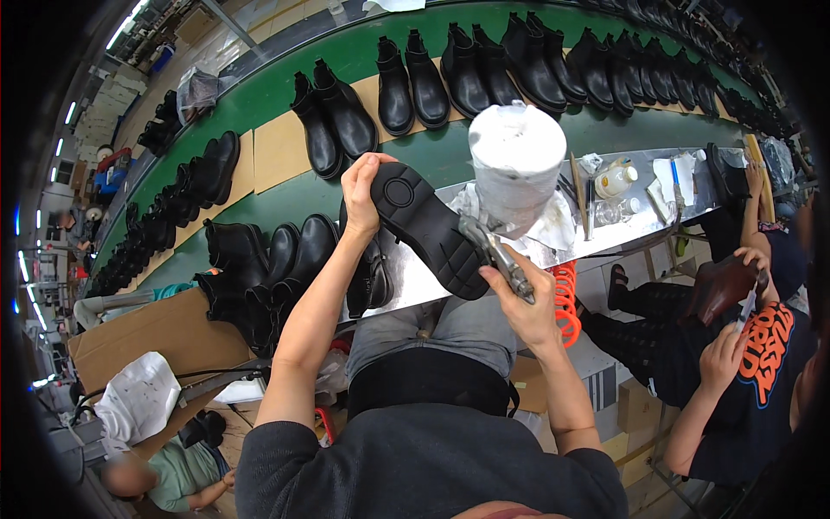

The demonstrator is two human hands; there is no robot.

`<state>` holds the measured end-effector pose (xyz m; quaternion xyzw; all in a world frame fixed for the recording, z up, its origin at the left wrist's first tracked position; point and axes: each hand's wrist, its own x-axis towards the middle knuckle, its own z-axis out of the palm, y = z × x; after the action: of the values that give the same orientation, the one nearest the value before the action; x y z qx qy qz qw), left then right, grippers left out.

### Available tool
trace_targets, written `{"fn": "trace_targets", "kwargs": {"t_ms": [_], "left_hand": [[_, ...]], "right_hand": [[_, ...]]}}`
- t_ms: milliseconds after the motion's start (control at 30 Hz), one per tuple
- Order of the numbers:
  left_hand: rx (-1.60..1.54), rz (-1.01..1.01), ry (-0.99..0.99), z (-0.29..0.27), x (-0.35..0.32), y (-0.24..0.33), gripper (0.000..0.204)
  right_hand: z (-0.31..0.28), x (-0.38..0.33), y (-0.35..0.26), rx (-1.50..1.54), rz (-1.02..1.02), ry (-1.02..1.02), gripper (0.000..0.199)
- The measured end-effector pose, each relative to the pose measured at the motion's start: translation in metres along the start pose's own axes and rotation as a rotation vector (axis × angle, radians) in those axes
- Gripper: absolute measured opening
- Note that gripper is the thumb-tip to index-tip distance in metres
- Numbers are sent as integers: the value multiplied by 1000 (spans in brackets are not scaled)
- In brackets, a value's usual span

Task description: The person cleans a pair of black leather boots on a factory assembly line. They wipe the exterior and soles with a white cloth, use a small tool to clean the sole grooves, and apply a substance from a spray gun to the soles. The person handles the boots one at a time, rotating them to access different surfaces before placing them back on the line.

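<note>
Held boot: sole toward the camera, it is being held above the metal bench, toe pointing to 5 o'clock.
Left hand: at 10 o'clock from the sole's middle, it is being clamped around the heel end.
Right hand: at 4 o'clock, it is being closed around a metal gun-like tool; whether the sole is being touched by the tool's head cannot be told.
Second boot: at 8 o'clock, it is being partly hidden by the left forearm and the held boot.
Orange coiled hose: at 4 o'clock, it is being seen just past the right hand.
White roll: at 2 o'clock, the bench behind the tool is being blocked by its bulk.
Black boot cluster: between 8 and 9 o'clock, it is being partly covered by the left forearm.
Yellowish bottle: toward 3 o'clock, it is being supported by the bench.
Co-worker: toward 4 o'clock, a brown boot is being handled.
Green surface: from 9 through 2 o'clock, rows of black boots are being carried.
</note>
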<state>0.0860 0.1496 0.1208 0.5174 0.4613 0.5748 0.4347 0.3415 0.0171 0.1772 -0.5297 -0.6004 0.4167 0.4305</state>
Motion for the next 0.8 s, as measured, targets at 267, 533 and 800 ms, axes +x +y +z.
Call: {"fn": "trace_targets", "kwargs": {"t_ms": [267, 533, 800], "left_hand": [[-16, -25, 37, -3, 2, -1, 44], [-17, -23, 21, -1, 2, -3, 44], [-79, 14, 53, 4, 3, 6, 40]], "right_hand": [[-13, -24, 0, -14, 54, -17, 37], [-16, -24, 3, -18, -16, -16, 37], [-15, -30, -6, 0, -22, -63, 37]]}}
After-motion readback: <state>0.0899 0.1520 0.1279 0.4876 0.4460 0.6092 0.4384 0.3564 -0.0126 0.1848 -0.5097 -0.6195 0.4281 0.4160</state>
